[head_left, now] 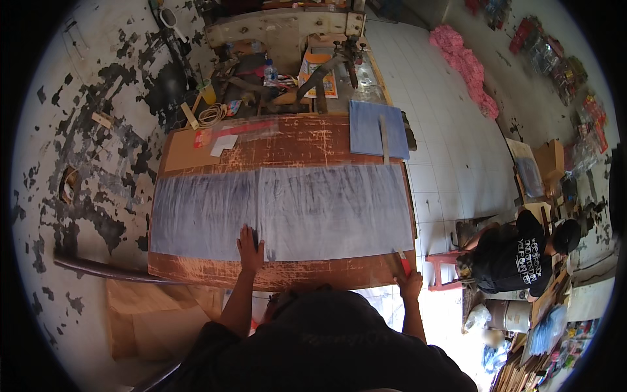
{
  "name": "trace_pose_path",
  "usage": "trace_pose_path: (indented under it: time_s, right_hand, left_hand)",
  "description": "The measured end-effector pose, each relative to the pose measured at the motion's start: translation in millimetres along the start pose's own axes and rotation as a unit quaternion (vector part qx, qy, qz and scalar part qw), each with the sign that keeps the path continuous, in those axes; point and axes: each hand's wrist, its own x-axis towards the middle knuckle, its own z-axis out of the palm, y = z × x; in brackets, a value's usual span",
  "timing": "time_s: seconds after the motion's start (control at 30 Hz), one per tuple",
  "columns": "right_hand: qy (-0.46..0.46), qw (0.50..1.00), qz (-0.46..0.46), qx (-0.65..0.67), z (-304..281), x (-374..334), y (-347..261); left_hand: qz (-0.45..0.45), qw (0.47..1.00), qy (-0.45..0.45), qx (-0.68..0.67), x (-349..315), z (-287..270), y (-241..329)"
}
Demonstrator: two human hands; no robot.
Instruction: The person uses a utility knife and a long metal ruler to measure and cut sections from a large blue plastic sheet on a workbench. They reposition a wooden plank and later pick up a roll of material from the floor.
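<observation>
My left hand (pixel 249 251) lies palm down with fingers spread, grasping nothing, on the near edge of the grey sheet (pixel 333 209). The sheet is spread across the brown table (pixel 189 268), a seam or fold running through it just ahead of my fingers. My right hand (pixel 410 286) is closed around a red tool (pixel 406 266), its kind unclear to me, at the sheet's near right corner. Beyond the sheet's far edge lie cardboard (pixel 186 150), on the left, and a blue stack (pixel 366 130), on the right, with a strip (pixel 384 134) across it.
</observation>
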Motion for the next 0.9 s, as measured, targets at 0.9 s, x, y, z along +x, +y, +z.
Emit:
trace_pose_path:
  time_s: [0.9]
  right_hand:
    - [-0.064,0.881,0.093,0.46,-289,-80,151]
  left_hand:
    - [0.007,1.0,0.026,-0.007,-31,9,9]
